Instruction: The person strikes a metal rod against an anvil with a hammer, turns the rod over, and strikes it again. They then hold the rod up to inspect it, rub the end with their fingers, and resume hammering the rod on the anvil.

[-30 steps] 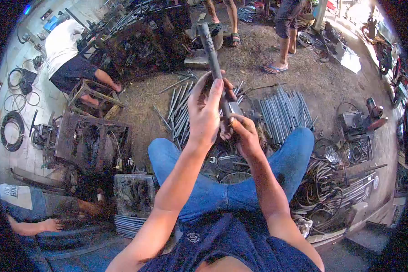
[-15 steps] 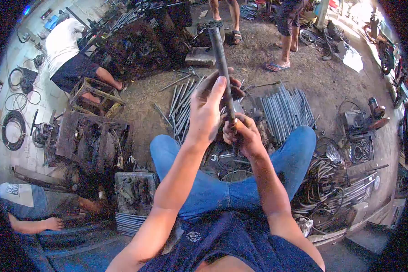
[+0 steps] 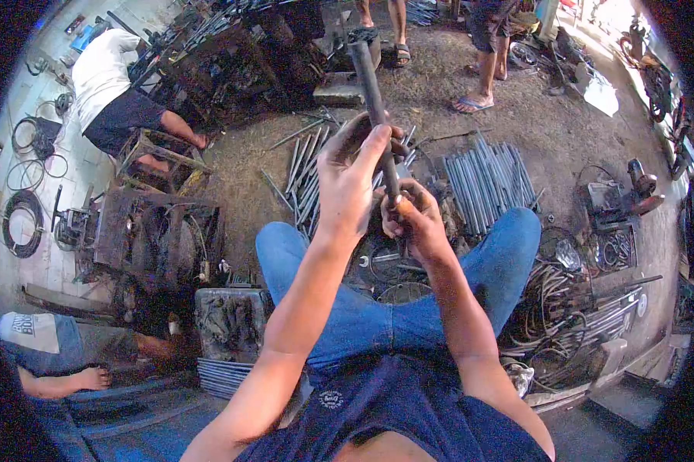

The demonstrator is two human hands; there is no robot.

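I hold a long dark metal rod (image 3: pixel 370 85) upright in front of me, its top end pointing away. My left hand (image 3: pixel 351 181) is wrapped around its middle. Just below, my right hand (image 3: pixel 410 219) grips the lower end of the rod. Whatever else sits between the two hands is hidden by my fingers. I sit with my knees apart in blue jeans, and the rod stands above the gap between them.
Grey metal rods lie in bundles on the dirt floor (image 3: pixel 486 181) (image 3: pixel 305 181). A dark machine (image 3: pixel 158 235) stands at my left, cables and rings (image 3: pixel 563 308) at my right. A person in a white shirt (image 3: pixel 108 73) crouches far left; two people's legs (image 3: pixel 482 54) stand ahead.
The rod has shifted slightly right and more upright, and both hands have risen a little with it. My grip on it is unchanged.
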